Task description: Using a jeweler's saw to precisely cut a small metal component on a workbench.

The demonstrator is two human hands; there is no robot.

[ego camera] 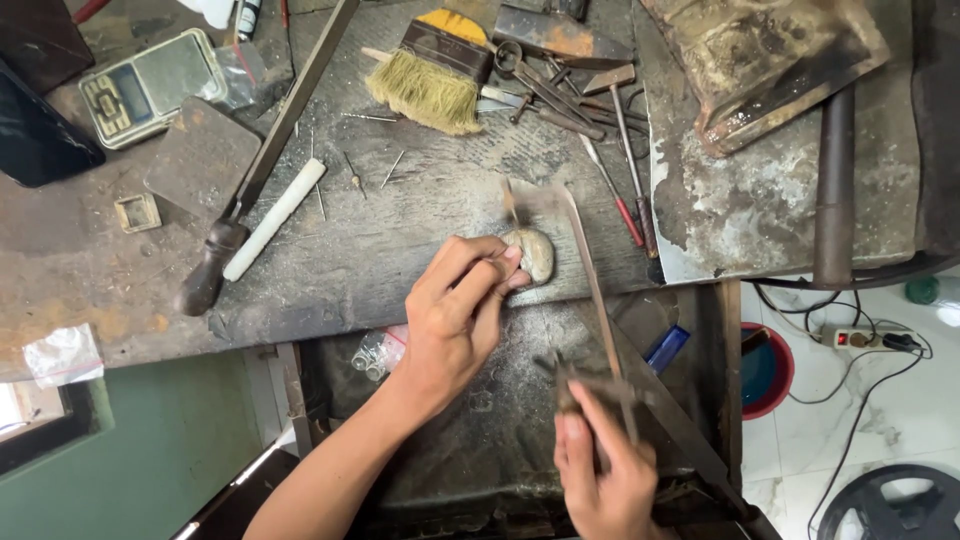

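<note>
Your left hand (455,310) pinches a small pale rounded piece (532,254) against the front edge of the bench (330,250), fingers curled tight around it, while your right hand (598,470) is closed on the handle of a thin saw frame (585,270) whose far end reaches just past the piece. The frame is blurred, so I judge that you are in the middle of a cutting or filing stroke on the piece. The next stroke asks for a steady pinch and for fingertips kept clear of the blade line, because they lie very near to it. Around the piece the bench is crowded: a straw-coloured brush (428,85) and a heap of pliers and files (570,95) are behind it, a long file with a dark wooden handle (255,170) and a white stick (275,218) lie to the left, and a small digital scale (150,88) stands far left. Nothing lies directly in the way of the frame, only the red-handled tools (632,215) come close to its far end.
</note>
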